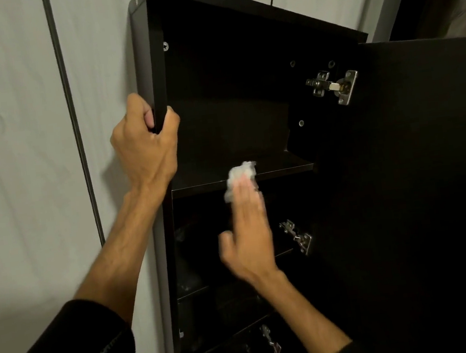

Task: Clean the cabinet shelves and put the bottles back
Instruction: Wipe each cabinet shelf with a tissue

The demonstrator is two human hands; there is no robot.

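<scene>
While flat fingers (245,195) of the right hand (248,241) press a crumpled white tissue (240,175) onto the front lip of the top shelf (283,166), best to keep them straight and laid over the wad, not curled round it, so the paper drags evenly along the board. Worth pushing the tissue deep toward the back corner and then drawing it out to the edge, lifting dust out instead of packing it inward. Blurred, that hand, so exact thumb placement cannot be told. Further left, fingers (148,115) of the left hand (144,145) curl round the cabinet's side panel (158,68), thumb on the inner face; good to hold that grip firm, steadying the tall black cabinet (236,16) against the wiping pressure. Beyond the hands, door (426,154) swung wide to the right on its metal hinge (334,86), lower shelves (210,289) dark and hard to read. No bottles plainly visible anywhere; dim shapes below cannot be identified. Judging from this, wiping not yet finished, with lower boards and restocking probably remaining.
</scene>
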